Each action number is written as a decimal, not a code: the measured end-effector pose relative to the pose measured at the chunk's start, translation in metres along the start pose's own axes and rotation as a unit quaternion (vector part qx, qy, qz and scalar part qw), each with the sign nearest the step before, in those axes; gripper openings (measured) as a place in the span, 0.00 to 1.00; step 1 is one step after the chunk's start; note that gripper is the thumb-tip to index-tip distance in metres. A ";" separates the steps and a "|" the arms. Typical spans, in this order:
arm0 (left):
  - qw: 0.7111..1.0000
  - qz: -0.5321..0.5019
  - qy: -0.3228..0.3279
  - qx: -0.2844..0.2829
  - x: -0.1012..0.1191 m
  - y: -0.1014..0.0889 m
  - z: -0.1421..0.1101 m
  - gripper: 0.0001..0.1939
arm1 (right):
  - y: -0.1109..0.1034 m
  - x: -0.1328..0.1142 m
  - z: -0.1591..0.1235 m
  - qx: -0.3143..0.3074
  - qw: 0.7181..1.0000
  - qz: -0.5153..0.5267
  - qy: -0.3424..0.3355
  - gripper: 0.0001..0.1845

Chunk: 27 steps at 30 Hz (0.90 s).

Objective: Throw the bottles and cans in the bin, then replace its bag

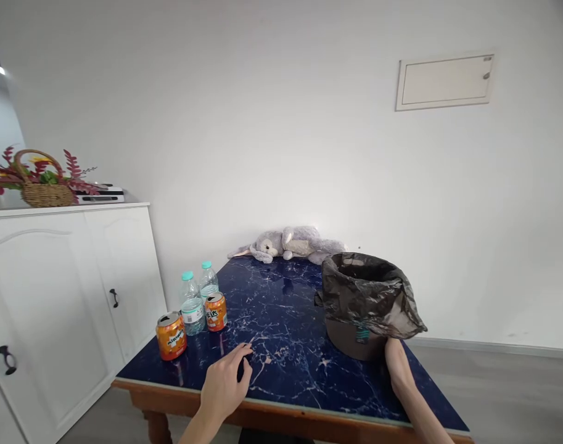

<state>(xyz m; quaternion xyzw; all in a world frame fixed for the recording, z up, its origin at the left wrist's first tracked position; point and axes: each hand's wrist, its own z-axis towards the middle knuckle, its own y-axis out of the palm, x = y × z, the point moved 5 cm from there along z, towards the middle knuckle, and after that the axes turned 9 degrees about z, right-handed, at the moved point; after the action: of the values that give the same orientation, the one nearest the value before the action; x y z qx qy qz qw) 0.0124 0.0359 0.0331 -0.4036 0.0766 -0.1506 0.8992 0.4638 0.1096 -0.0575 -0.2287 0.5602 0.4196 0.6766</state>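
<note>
At the table's near side my left hand (226,381) rests just above the dark blue marbled tabletop, thumb and fingers apart, holding nothing. To its left stand two opened orange soda cans, a Mirinda can (171,337) in front and another orange can (216,312) farther back. Two clear plastic bottles with turquoise caps, a left bottle (192,306) and a right bottle (209,280), stand behind them. My right hand (396,356) is against the right side of a brown-grey trash bin (350,339). Its fingers are hidden behind the bin and the black bag (369,299) folded over the rim.
A grey plush rabbit (304,242) lies along the table's far edge by the wall. White cabinets (68,296) stand left, carrying a wicker basket (47,194) of artificial flowers. The wooden table edge (272,414) runs along the front.
</note>
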 end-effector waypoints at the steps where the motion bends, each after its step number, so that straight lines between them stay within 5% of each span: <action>1: 1.000 -0.002 0.000 0.001 0.000 0.000 0.000 0.16 | 0.005 0.000 -0.004 0.001 1.000 -0.006 0.015 0.45; 11: 1.000 0.001 0.003 0.007 0.001 -0.003 -0.001 0.16 | 0.056 -0.028 -0.070 -0.117 0.992 -0.033 0.034 0.38; 22: 1.000 -0.009 -0.012 -0.014 0.005 -0.002 -0.002 0.17 | 0.054 -0.034 -0.081 -0.187 0.982 0.003 -0.006 0.33; 27: 1.000 -0.006 -0.016 -0.023 0.006 -0.001 -0.001 0.17 | 0.054 -0.029 -0.080 -0.196 0.980 0.037 -0.007 0.42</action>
<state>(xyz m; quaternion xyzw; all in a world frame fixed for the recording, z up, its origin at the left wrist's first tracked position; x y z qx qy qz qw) 0.0178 0.0320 0.0331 -0.4272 0.0633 -0.1476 0.8898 0.3732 0.0673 -0.0430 -0.3329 0.4702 0.5477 0.6067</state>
